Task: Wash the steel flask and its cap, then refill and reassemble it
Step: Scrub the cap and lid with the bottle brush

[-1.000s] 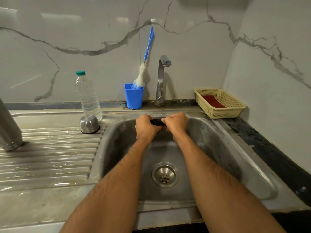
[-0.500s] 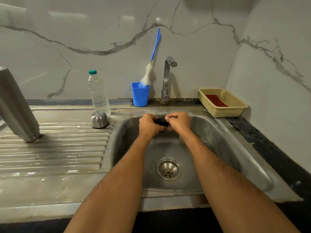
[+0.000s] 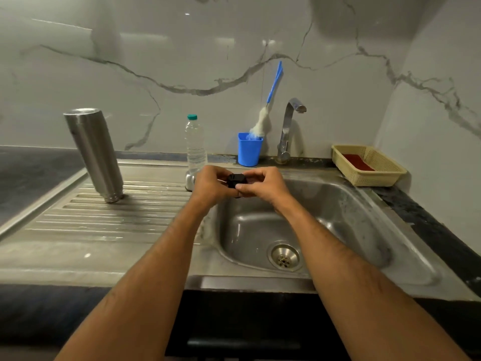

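You had lifted both hands from inside the steel sink basin (image 3: pixel 364 230) to its back left rim. Your left hand (image 3: pixel 210 186) and right hand (image 3: pixel 263 185) pinched the small black flask cap (image 3: pixel 236 180) between curled fingers (image 3: pixel 242 187). The tall brushed-steel flask (image 3: pixel 93 155) stood upside down on the ribbed draining surface (image 3: pixel 104 222).

a small black plastic cap piece (image 3: pixel 236 180); a brushed silver steel flask (image 3: pixel 94 154); a clear bottle with a teal cap (image 3: pixel 195 144); a bright blue plastic cup (image 3: pixel 249 149); a pale yellow woven basket (image 3: pixel 378 171) holding a dark red pad (image 3: pixel 357 161); white grey-veined marble wall (image 3: pixel 156 61).
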